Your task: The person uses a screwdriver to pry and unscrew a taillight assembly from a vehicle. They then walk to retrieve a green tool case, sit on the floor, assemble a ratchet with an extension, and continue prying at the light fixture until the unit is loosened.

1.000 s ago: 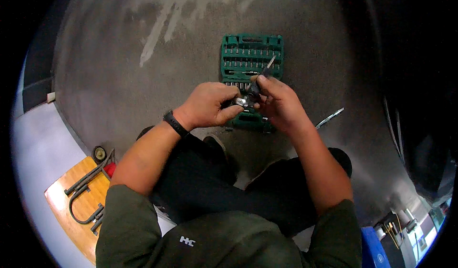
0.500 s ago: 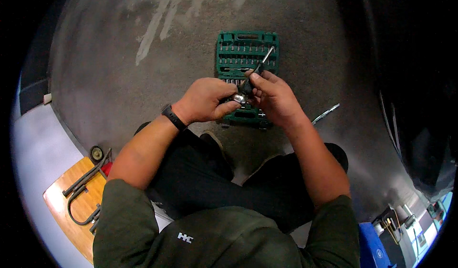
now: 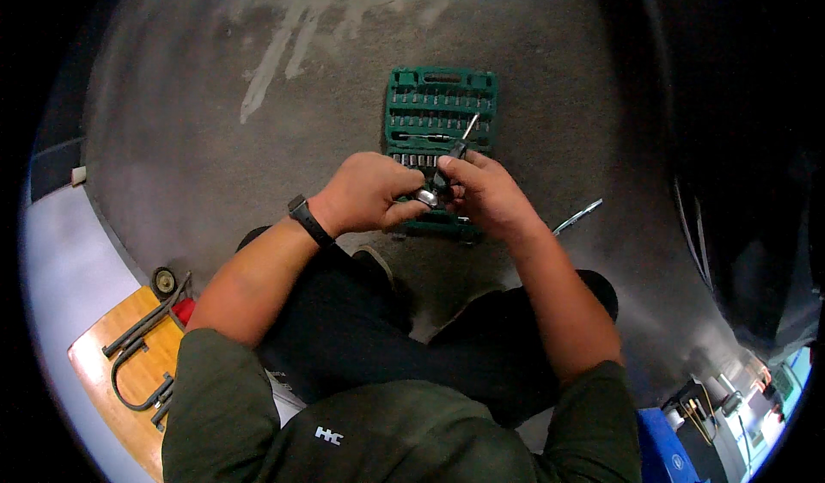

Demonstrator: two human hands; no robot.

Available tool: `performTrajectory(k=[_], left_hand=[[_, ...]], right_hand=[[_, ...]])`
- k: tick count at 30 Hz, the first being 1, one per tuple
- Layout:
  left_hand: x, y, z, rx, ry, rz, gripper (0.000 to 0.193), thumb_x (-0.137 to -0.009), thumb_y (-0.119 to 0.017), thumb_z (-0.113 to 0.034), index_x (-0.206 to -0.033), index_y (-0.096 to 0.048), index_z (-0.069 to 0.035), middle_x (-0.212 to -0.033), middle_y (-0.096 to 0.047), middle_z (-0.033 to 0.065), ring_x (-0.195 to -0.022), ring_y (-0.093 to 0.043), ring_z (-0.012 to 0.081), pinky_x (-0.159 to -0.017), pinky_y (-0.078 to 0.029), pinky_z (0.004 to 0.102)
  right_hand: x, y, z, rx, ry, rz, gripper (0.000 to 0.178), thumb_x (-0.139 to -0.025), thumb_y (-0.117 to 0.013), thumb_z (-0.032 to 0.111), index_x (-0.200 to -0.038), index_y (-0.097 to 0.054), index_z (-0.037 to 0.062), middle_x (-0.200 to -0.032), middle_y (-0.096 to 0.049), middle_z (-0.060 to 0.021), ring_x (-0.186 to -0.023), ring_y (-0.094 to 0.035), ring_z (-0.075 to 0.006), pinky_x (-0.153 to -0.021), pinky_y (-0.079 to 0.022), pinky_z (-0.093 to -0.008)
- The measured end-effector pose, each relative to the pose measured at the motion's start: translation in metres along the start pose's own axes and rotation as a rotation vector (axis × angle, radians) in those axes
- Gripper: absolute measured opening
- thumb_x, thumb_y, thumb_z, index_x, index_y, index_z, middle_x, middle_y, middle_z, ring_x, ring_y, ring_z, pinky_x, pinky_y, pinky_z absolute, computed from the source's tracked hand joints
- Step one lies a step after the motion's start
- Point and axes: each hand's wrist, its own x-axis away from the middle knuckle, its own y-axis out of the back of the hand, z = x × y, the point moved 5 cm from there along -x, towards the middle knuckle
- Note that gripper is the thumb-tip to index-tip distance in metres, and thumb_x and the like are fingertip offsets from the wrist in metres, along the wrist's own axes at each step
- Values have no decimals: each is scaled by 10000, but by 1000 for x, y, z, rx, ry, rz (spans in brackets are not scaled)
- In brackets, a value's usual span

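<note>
Left hand pinching a small silver socket, right hand gripping a ratchet handle pointing away, both meeting just above the near edge of an open green tool case sitting on grey floor, wrench lying to the right.

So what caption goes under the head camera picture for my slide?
Left hand and right hand hold a small silver ratchet tool above an open green plastic socket case on grey floor.
</note>
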Motion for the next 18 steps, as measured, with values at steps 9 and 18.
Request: performTrajectory(k=[9, 18], left_hand=[[1, -3, 3, -16, -24, -26, 297, -825, -761, -329, -832, -578, -95, -736, -590, 151, -751, -604, 419, -635, -446, 513], [4, -7, -5, -97, -52, 12, 315, -836, -766, -368, -842, -585, -110, -732, -618, 118, -746, -628, 392, -651, -469, 515]], right_hand=[[2, -7, -3, -168, 27, -1, 345, -973, -701, 338, -1097, -616, 27, -865, -608, -23, -753, -582, -140, -683, -484, -318], [5, 1, -11, -2, -107, -80, 328, -951, -718, 318, -1057, -616, 24, -873, -615, -50, -737, -580, -174, -675, -483, -329]])
